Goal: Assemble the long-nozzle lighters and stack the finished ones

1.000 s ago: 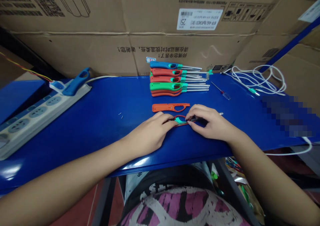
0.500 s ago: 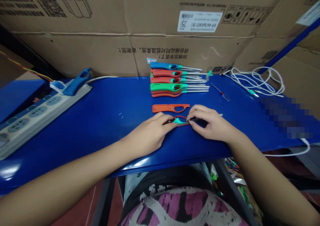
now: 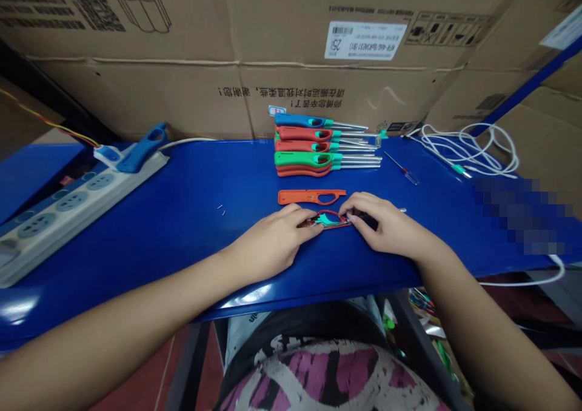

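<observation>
Low over the blue table, both hands are on an opened lighter (image 3: 331,219) with a red shell and a green trigger. My left hand (image 3: 284,235) pinches its handle end between thumb and fingers. At the other end my right hand (image 3: 379,223) is closed on the lighter's front part, and its fingertips hide what exactly they grip. A silvery tip (image 3: 402,210) shows beyond the right hand. Just behind lies a loose orange shell half (image 3: 295,197) with a trigger opening.
Stacked finished-looking lighters (image 3: 302,159) in several colours lie behind the shell half. A screwdriver (image 3: 408,173) and a coiled white cable (image 3: 473,150) are to the right. Two small screws (image 3: 221,210) lie left. A power strip (image 3: 68,208) carries a blue lighter shell (image 3: 143,148). Cardboard (image 3: 282,71) stands behind.
My right fingers have shifted slightly along the lighter's front end, and more of its red edge shows there. My left hand keeps its hold.
</observation>
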Motion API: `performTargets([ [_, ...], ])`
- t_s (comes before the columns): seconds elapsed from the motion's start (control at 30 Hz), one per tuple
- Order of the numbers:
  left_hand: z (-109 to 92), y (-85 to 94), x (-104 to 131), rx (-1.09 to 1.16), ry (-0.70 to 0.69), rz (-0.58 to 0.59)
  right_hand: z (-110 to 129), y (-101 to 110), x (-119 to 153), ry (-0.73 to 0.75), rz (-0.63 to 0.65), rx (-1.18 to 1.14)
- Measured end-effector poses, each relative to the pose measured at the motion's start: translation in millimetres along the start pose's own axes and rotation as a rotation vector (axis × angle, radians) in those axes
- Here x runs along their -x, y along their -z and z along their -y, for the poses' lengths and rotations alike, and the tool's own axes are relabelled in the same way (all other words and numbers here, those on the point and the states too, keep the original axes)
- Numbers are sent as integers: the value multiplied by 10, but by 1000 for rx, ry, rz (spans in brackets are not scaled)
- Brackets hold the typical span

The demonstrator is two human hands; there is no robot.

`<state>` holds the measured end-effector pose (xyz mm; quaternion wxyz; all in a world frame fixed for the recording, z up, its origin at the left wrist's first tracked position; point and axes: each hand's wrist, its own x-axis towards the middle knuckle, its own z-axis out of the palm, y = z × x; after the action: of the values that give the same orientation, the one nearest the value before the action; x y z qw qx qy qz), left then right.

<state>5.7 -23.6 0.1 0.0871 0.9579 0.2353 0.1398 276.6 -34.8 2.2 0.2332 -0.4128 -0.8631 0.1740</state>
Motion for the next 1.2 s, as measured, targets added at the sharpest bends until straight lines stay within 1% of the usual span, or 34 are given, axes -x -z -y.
performTargets([
  [0.07,12,0,-2,1,-3,3,2,13,1,-11,-13,42],
  [0.23,40,4,-7,27,5,0,5,-2,-29,-33,-98,235],
  [0.33,52,-4,-11,46,1,-8,-8,-40,-46,-62,-101,306],
  [0.43,59,-13,-20,70,-2,-31,-30,-58,-45,-140,-102,344],
  [0.53,65,-17,-29,106,-1,-55,-53,-52,-33,-212,-125,354],
  [0.7,77,-30,-34,181,8,-94,-81,-43,-20,-273,-97,334],
  [0.83,68,-6,-32,209,15,-137,-92,-43,-13,-294,-92,320],
  [1.03,52,87,-48,168,50,-252,-81,-35,3,-274,-81,333],
  [1.1,64,104,-56,137,71,-284,-68,-27,-4,-267,-111,326],
  [1.2,90,121,-61,78,88,-317,-44,-10,-30,-241,-242,245],
])
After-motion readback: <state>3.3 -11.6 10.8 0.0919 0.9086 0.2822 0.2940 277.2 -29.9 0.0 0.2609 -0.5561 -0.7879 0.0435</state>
